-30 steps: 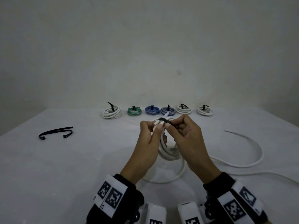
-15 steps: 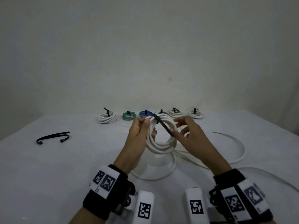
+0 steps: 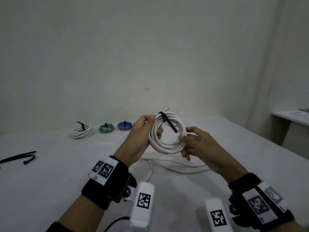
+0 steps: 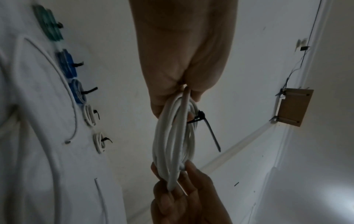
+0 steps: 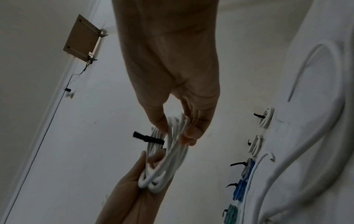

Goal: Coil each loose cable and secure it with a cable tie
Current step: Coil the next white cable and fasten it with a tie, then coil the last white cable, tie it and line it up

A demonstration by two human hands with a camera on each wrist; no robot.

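Above the table [image 3: 50,181], the white cable coil [image 3: 167,144] is held upright: left hand [image 3: 140,136] pinches it beside the black cable tie [image 3: 167,121], right hand [image 3: 199,144] grips the opposite rim. Light, springy; hold at the tie.
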